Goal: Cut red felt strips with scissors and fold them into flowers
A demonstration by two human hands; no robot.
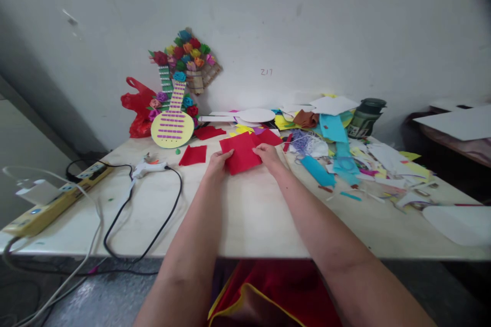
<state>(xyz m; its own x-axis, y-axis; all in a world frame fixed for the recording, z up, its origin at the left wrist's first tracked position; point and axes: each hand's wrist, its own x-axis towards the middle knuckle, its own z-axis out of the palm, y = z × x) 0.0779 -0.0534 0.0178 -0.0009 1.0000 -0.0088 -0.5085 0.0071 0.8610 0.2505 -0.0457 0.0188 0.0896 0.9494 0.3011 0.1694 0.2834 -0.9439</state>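
Observation:
Between my two hands, just above the table, is a square piece of red crepe paper (242, 154). My left hand (219, 162) pinches its left edge, thumb on top. At the right edge, my right hand (268, 156) pinches it the same way. Behind the square lies another red piece (270, 137), partly covered by it. Left of my left hand rests a smaller red piece (194, 155) with a curled edge, and farther back is one more red scrap (209, 133).
A white glue gun (150, 166) with a black cord lies at left, near a power strip (57, 199). A yellow paper guitar (172, 129) and paper flowers (187, 51) stand behind. Paper scraps (383, 163), blue strips (318, 170) and a dark bottle (366, 118) crowd the right.

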